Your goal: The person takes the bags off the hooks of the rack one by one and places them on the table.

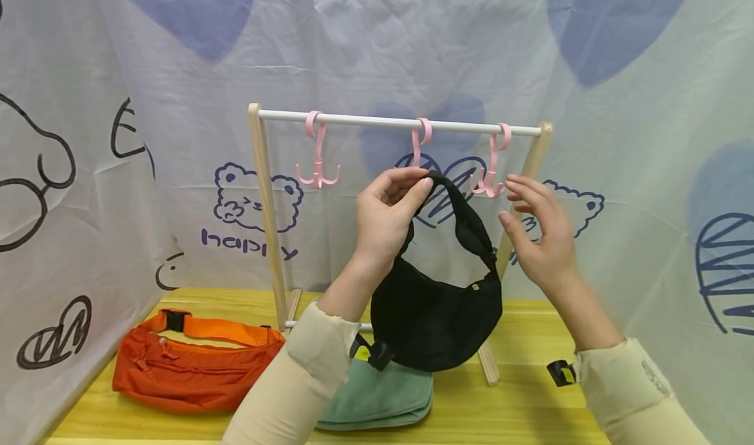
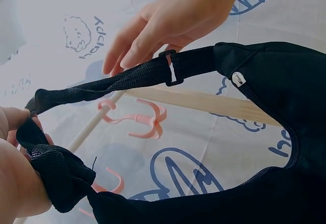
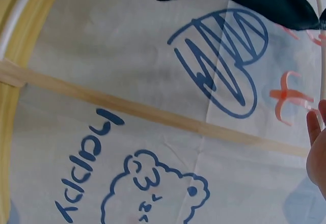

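A black shoulder bag (image 1: 438, 324) hangs in the air in front of the rack, its strap pinched at the top between the thumb and fingers of my left hand (image 1: 385, 216). In the left wrist view the strap (image 2: 193, 63) shows a slide buckle, and a zipper runs along the bag's opening. My right hand (image 1: 544, 235) is to the right of the bag, fingers spread and holding nothing, close to the right pink hook (image 1: 489, 177). The middle pink hook (image 1: 417, 144) is partly hidden behind my left hand and the strap.
A white rail (image 1: 365, 120) on wooden posts carries the hooks, with another pink hook (image 1: 319, 163) at the left. An orange waist bag (image 1: 194, 376) lies on the yellow wood-grain table (image 1: 506, 412). Beside it, a green folded bag (image 1: 377, 399) lies partly under the black one.
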The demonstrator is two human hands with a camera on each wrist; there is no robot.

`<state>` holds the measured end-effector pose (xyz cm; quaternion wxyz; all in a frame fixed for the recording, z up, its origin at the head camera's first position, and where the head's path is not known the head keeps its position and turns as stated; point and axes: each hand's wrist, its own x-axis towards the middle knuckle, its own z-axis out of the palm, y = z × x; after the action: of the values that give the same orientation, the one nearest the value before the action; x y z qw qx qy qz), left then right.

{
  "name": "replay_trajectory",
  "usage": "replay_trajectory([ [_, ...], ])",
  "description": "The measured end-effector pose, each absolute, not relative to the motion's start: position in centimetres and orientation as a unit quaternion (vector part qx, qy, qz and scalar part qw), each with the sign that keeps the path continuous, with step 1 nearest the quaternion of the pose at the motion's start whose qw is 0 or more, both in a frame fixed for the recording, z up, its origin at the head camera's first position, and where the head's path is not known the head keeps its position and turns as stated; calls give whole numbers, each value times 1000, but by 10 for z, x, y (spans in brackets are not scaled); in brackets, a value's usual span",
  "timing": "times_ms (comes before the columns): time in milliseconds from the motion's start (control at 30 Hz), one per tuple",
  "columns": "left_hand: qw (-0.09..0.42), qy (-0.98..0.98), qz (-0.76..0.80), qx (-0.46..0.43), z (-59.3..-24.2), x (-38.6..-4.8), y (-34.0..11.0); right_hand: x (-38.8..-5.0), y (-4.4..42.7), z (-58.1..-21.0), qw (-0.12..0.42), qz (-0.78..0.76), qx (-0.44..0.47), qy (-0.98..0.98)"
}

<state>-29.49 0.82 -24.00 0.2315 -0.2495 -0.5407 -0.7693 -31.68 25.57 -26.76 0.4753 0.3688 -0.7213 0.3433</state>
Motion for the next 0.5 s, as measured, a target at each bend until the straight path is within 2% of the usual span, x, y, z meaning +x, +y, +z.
replay_trajectory([
  [500,236,-535,-776,-237,-246,-292,-3,-300,240,-311,424,401,418,-696],
])
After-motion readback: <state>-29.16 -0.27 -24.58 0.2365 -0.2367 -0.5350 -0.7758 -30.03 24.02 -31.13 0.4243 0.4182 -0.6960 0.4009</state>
